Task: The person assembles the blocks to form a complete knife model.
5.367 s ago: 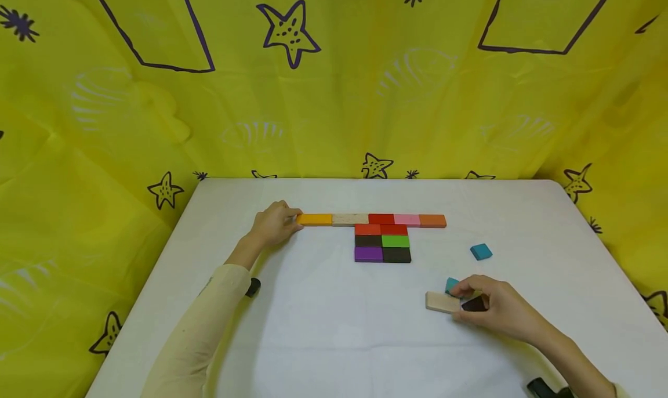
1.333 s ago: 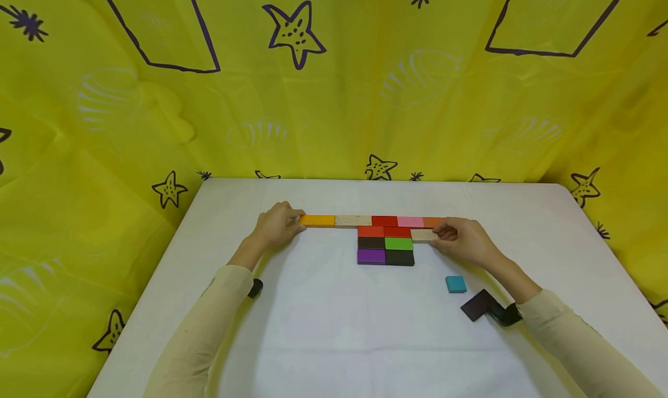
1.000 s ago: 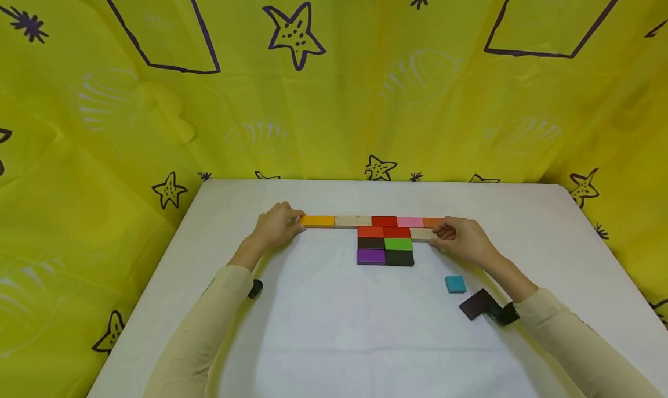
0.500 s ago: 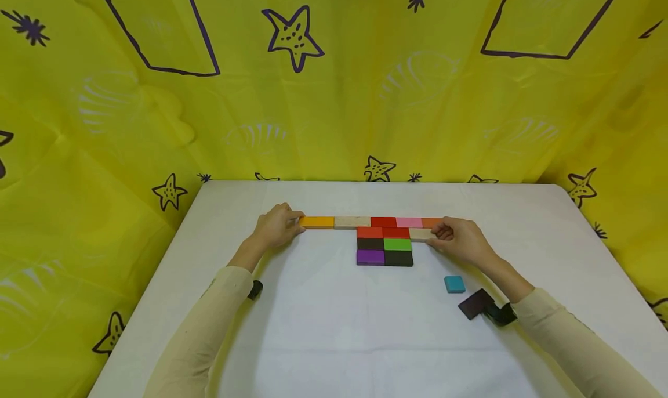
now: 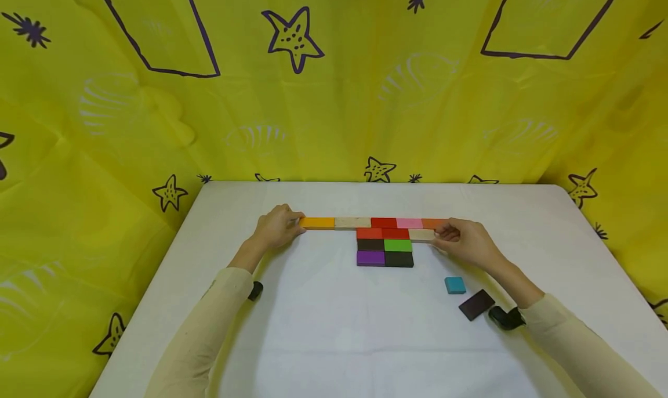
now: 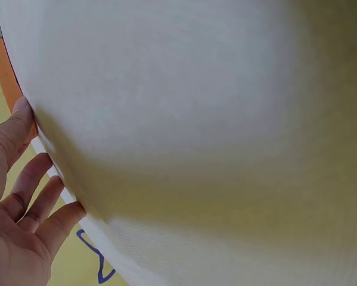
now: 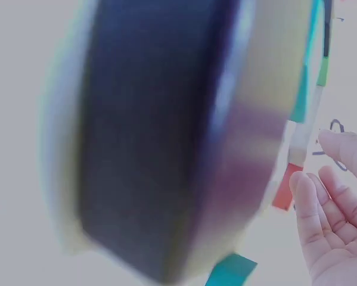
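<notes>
At the left end of the block row, my left hand (image 5: 273, 230) pinches the yellow-orange block (image 5: 318, 223); the left wrist view has the thumb (image 6: 22, 113) on its near side. The row continues with a plain wood block (image 5: 352, 223), a red (image 5: 383, 223), a pink (image 5: 409, 223) and an orange block (image 5: 433, 223). Below it, a second plain wood block (image 5: 421, 235) lies right of two red blocks. My right hand (image 5: 464, 238) is at that block's right end, thumb and fingertips apart in the right wrist view, nothing gripped.
Green (image 5: 398, 245), purple (image 5: 370, 259) and dark blocks fill the lower rows. A teal block (image 5: 455, 285) and a loose dark brown block (image 5: 476, 304) lie near the right forearm. A black wrist camera (image 5: 505, 318) hangs there. A yellow curtain (image 5: 334, 96) borders the white table (image 5: 313, 328).
My right hand has brought the plain wood block from the lower right up beside the red blocks, then drawn slightly right of it. The left hand has stayed put.
</notes>
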A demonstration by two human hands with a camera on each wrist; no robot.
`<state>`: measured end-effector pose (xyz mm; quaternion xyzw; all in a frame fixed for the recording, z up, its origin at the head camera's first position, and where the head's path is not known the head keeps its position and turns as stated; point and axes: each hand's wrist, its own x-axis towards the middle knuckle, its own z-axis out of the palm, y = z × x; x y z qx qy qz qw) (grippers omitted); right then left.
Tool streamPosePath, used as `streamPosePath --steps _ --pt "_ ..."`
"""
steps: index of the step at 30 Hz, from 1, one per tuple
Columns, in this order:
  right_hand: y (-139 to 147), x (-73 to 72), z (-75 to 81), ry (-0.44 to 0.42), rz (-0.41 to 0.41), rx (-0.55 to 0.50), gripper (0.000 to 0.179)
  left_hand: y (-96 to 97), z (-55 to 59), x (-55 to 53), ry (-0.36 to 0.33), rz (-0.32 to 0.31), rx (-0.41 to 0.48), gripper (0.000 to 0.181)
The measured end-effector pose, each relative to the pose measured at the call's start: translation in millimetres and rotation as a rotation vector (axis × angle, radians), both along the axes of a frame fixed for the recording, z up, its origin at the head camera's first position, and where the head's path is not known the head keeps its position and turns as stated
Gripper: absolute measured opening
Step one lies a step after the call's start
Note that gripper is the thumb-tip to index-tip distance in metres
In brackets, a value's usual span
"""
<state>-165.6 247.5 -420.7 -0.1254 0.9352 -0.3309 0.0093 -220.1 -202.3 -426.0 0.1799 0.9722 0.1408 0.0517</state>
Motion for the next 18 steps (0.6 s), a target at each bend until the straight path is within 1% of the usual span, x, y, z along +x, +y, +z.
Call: streamPosePath --steps 5,10,18 --pt "9.2 10.5 7.0 -0.014 -0.027 -0.006 0.025 0.3 -1.2 -0.4 0.003 -0.003 -0.002 0.037" --pt "16.3 23.3 11.6 -0.011 -0.014 -0.002 0.025 -0.2 -0.9 -0.8 0.000 0.001 -0.001 0.037" --pt "29.6 46.7 9.5 0.032 -0.004 -0.013 0.023 -0.3 -1.3 -0.1 -0.006 0.000 0.002 0.037"
